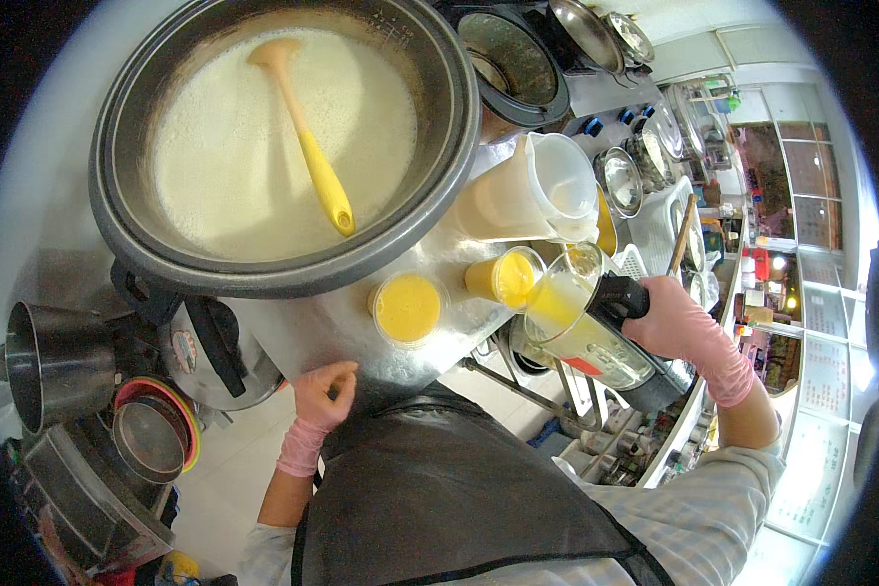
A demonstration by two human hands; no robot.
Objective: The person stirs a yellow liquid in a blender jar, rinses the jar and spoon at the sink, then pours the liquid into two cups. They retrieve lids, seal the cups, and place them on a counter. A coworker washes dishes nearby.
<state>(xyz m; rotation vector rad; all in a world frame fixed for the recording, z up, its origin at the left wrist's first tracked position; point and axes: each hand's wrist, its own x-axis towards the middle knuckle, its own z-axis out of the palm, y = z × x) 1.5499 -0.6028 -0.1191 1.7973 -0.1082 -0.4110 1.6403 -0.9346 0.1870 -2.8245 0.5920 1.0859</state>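
Observation:
My right hand (663,322), in a pink glove, grips the black handle of a clear blender jar (593,351). The jar is tilted, its mouth beside a clear cup of yellow liquid (514,278), and yellow residue coats the inside near the rim. Another clear cup of yellow liquid (408,308) stands upright on the metal counter (366,359). At the counter's front edge is my left hand (326,395), also gloved, its fingers curled with nothing visible in them. A large dark pot (286,275) holds pale, creamy liquid, with a yellow-handled utensil (326,183) resting in it.
Behind the cups stands a translucent plastic pitcher (535,190). An open cooker (513,66) and metal bowls (619,179) are farther back. To the left are a lid with a black handle (212,351), a dark metal container (66,366) and a sieve (149,439).

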